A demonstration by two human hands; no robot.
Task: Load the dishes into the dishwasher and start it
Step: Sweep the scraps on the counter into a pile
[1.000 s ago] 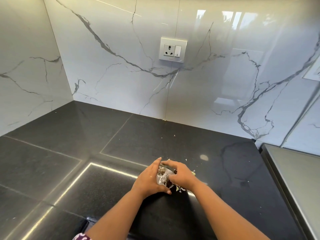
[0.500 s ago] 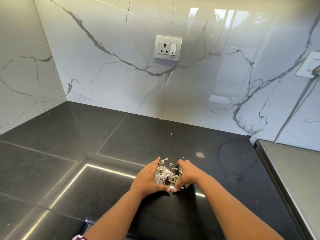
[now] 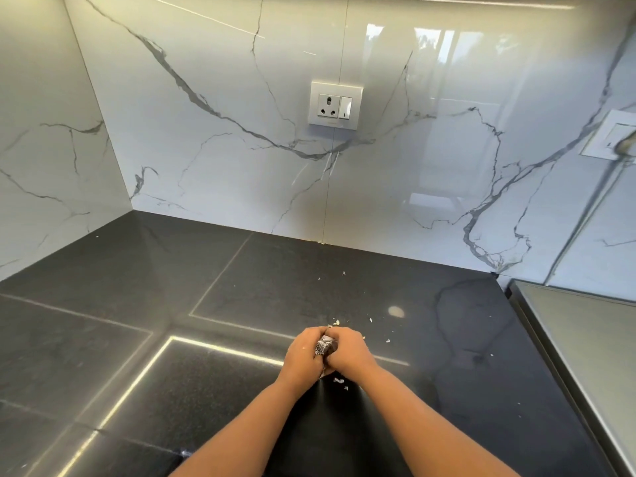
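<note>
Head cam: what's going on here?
A person is gathering scraps on a black counter. The left hand and right hand are cupped together around a small pile, a speckled bit showing between them. Loose bits lie just in front of the hands and a few more beyond them. A wall socket sits on the marble backsplash. No dishes or dishwasher are in view, so loading hasn't visibly begun.
</note>
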